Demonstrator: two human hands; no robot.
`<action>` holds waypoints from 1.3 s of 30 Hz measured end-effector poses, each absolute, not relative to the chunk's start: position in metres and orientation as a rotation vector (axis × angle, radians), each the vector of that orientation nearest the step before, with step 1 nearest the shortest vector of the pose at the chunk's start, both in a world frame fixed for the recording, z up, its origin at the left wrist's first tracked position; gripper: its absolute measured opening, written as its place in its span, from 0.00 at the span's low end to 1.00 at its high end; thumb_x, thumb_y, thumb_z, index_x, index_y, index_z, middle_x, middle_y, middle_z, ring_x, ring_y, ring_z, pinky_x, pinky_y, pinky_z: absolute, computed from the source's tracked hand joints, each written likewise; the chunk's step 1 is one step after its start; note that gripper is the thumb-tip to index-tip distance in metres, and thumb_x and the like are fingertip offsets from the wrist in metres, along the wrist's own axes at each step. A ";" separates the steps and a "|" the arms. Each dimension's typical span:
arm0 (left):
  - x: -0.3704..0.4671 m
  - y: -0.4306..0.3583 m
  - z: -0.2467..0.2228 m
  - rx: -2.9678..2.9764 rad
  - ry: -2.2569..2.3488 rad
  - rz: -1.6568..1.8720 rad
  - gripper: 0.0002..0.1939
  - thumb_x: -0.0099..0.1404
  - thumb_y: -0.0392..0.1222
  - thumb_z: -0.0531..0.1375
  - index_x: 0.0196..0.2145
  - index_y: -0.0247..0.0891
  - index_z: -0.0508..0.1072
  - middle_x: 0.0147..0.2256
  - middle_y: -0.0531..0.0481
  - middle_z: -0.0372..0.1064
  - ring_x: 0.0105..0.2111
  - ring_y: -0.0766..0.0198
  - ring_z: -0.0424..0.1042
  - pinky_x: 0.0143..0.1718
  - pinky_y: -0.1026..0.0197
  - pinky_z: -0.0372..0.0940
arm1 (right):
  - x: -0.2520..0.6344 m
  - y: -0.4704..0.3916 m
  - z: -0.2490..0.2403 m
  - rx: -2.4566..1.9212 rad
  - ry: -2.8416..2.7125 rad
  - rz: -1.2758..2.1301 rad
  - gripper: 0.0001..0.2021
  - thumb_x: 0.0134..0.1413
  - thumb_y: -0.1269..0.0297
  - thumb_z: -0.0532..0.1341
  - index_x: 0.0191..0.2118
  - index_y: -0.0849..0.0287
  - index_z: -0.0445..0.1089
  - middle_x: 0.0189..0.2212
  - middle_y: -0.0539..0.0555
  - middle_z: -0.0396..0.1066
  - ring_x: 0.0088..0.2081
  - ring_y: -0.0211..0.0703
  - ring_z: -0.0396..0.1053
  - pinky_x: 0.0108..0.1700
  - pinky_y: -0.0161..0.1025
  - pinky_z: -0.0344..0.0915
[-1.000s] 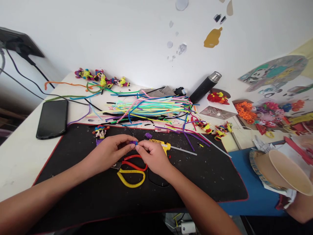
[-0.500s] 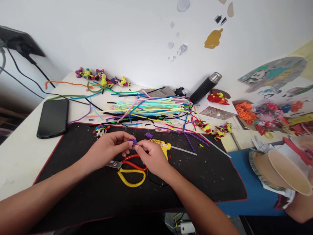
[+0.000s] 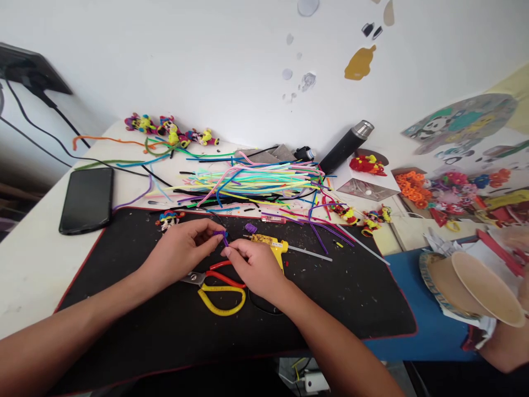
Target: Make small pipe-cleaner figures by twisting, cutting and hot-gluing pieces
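Observation:
Between my two hands is a small coiled piece of purple and blue pipe cleaner. My left hand pinches the coil between thumb and fingers. A short purple end points down from it, and my right hand grips that end between thumb and forefinger. Below the hands lie scissors with one red and one yellow handle. A yellow glue gun with a clear glue stick rests behind my right hand, partly covered by it. Another small purple piece lies by its nozzle.
Colourful pipe cleaners are heaped behind the black mat. A small doll lies beyond my left hand. A phone is at left, a black flask at back right. Another person's arm shows at the right edge.
My right hand has drawn slightly down from the coil, and a short purple end now shows between the hands. The camera view has shifted a little.

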State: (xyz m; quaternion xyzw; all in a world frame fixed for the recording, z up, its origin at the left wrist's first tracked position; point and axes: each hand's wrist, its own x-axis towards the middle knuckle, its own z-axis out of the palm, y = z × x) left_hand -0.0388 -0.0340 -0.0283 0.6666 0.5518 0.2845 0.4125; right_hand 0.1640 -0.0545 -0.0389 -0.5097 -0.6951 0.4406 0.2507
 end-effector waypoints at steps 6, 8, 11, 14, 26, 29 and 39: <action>-0.040 -0.033 -0.027 1.902 1.379 0.655 0.17 0.69 0.55 0.58 0.40 0.43 0.82 0.39 0.47 0.84 0.37 0.53 0.81 0.39 0.57 0.73 | 0.170 -0.052 -0.031 -1.364 -2.026 1.086 0.12 0.70 0.65 0.62 0.33 0.55 0.78 0.26 0.49 0.76 0.29 0.40 0.69 0.34 0.37 0.57; -0.040 -0.033 -0.026 1.907 1.368 0.644 0.17 0.70 0.55 0.58 0.42 0.43 0.82 0.39 0.47 0.84 0.37 0.53 0.81 0.41 0.57 0.74 | 0.172 -0.051 -0.029 -1.365 -2.068 1.053 0.13 0.70 0.64 0.61 0.32 0.55 0.77 0.24 0.48 0.74 0.27 0.40 0.66 0.32 0.37 0.55; -0.041 -0.033 -0.024 1.878 1.369 0.640 0.17 0.70 0.54 0.58 0.46 0.42 0.81 0.37 0.48 0.83 0.33 0.56 0.79 0.36 0.59 0.72 | 0.173 -0.049 -0.025 -1.359 -2.100 1.018 0.13 0.70 0.64 0.61 0.31 0.55 0.77 0.23 0.48 0.73 0.25 0.39 0.64 0.31 0.38 0.52; -0.040 -0.031 -0.022 1.883 1.357 0.639 0.15 0.69 0.53 0.59 0.42 0.43 0.80 0.34 0.50 0.82 0.31 0.57 0.78 0.34 0.60 0.70 | 0.173 -0.048 -0.022 -1.351 -2.121 0.994 0.13 0.70 0.64 0.61 0.32 0.55 0.78 0.23 0.48 0.74 0.26 0.40 0.65 0.31 0.38 0.53; -0.041 -0.031 -0.018 1.946 1.263 0.484 0.13 0.69 0.51 0.58 0.38 0.44 0.80 0.34 0.52 0.82 0.31 0.58 0.77 0.31 0.62 0.66 | 0.181 -0.041 -0.015 -1.369 -2.231 0.921 0.10 0.70 0.67 0.63 0.37 0.54 0.81 0.32 0.52 0.82 0.34 0.45 0.76 0.36 0.39 0.59; -0.040 -0.033 -0.016 1.874 1.209 0.463 0.13 0.69 0.52 0.59 0.38 0.44 0.81 0.33 0.52 0.81 0.30 0.58 0.77 0.31 0.62 0.66 | 0.183 -0.040 -0.014 -1.383 -2.236 0.908 0.09 0.70 0.67 0.63 0.38 0.54 0.81 0.32 0.52 0.82 0.34 0.45 0.76 0.35 0.39 0.58; -0.043 -0.041 -0.019 1.443 1.048 0.440 0.12 0.68 0.50 0.64 0.39 0.39 0.76 0.30 0.52 0.78 0.30 0.61 0.75 0.31 0.63 0.68 | 0.186 -0.035 -0.016 -1.329 -2.073 1.098 0.10 0.70 0.67 0.63 0.37 0.56 0.81 0.30 0.48 0.79 0.31 0.39 0.71 0.34 0.36 0.58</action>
